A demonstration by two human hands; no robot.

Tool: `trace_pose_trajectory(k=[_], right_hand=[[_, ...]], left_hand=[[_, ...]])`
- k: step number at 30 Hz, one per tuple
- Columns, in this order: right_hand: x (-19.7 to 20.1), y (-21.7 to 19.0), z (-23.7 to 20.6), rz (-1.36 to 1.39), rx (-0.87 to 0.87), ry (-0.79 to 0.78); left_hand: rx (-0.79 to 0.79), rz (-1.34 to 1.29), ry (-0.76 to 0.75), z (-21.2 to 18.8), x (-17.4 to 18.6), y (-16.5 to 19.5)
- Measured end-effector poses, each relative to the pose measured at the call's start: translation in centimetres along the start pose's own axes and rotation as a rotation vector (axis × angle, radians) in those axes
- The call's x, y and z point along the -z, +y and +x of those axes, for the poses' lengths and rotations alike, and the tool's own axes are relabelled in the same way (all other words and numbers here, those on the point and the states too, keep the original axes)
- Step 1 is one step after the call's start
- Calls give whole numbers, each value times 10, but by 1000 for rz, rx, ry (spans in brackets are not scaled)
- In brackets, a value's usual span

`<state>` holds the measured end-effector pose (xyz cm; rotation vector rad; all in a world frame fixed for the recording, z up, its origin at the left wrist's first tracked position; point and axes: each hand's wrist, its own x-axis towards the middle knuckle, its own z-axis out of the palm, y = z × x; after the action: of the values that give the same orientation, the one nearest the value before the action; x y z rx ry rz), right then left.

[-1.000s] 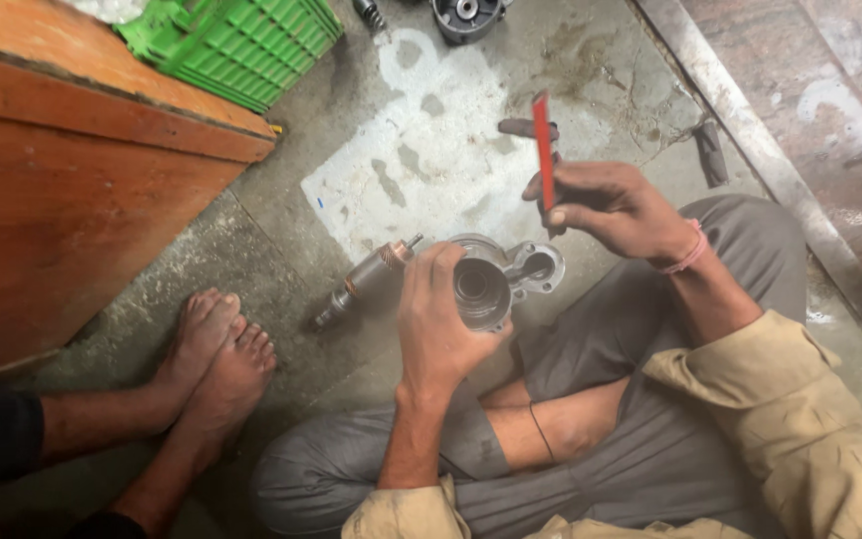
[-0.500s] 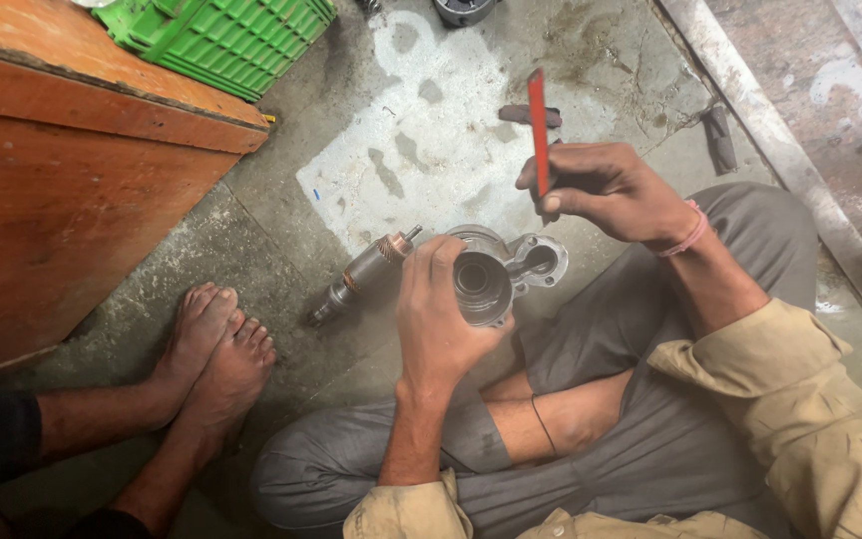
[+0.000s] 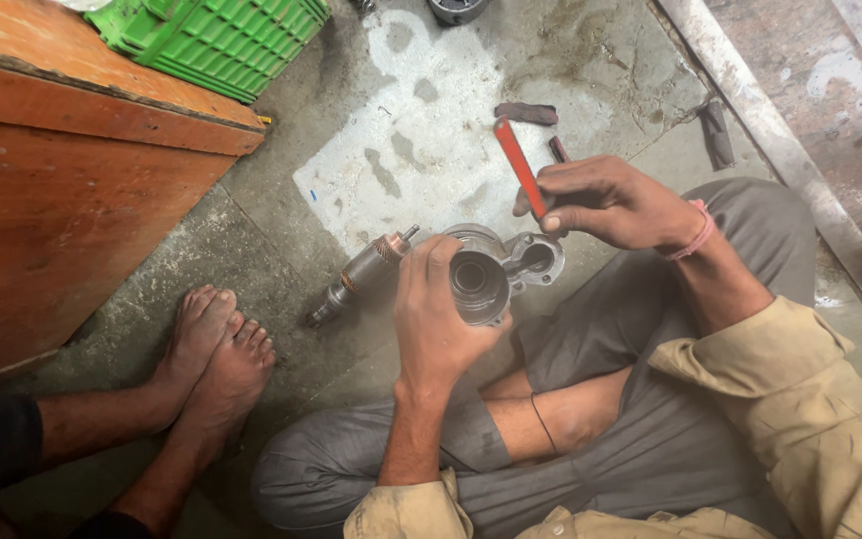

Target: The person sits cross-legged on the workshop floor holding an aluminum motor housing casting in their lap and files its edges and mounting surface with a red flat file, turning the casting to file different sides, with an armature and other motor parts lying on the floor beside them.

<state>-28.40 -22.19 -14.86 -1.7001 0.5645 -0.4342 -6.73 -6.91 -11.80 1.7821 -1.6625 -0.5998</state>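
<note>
While the person sits cross-legged on the stained grey concrete floor [image 3: 431, 130], the left hand [image 3: 441, 319] is wrapped around a round silver metal housing [image 3: 496, 271] held over the lap, and the right hand [image 3: 606, 205] pinches a slim red-handled tool [image 3: 519, 165] just above it. A copper-wound armature [image 3: 361, 274] lies left of the hands, beside another person's bare feet [image 3: 216, 344]. Further off stand a green plastic crate [image 3: 221, 40] and an orange wooden cabinet [image 3: 62, 190].

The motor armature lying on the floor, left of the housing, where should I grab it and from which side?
Probably grip the armature around its wide grey middle body, coming from above. It lies flat on the concrete floor, angled, with a thin shaft tip and copper end toward the metal housing held by the left hand, so the slim ends look harder to hold.
</note>
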Motion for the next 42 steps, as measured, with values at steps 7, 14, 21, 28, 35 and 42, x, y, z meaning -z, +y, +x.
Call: trace_pose_trajectory(k=[7, 14, 21, 28, 35, 42], right_hand=[[-9, -9, -7, -110, 55, 155], [-24, -23, -35, -149, -10, 314], [-40, -11, -41, -122, -47, 460], [-49, -3, -47, -69, -36, 569], [-49, -6, -47, -65, -32, 560], [-47, -13, -42, -216, -96, 560]], left_hand=[[8, -3, -3, -1, 0, 2], [4, -18, -10, -1, 0, -1], [16, -16, -8, 0, -1, -2], [15, -28, -2, 1, -2, -4], [-14, -23, 28, 1, 1, -1], [23, -18, 4, -1, 1, 1]])
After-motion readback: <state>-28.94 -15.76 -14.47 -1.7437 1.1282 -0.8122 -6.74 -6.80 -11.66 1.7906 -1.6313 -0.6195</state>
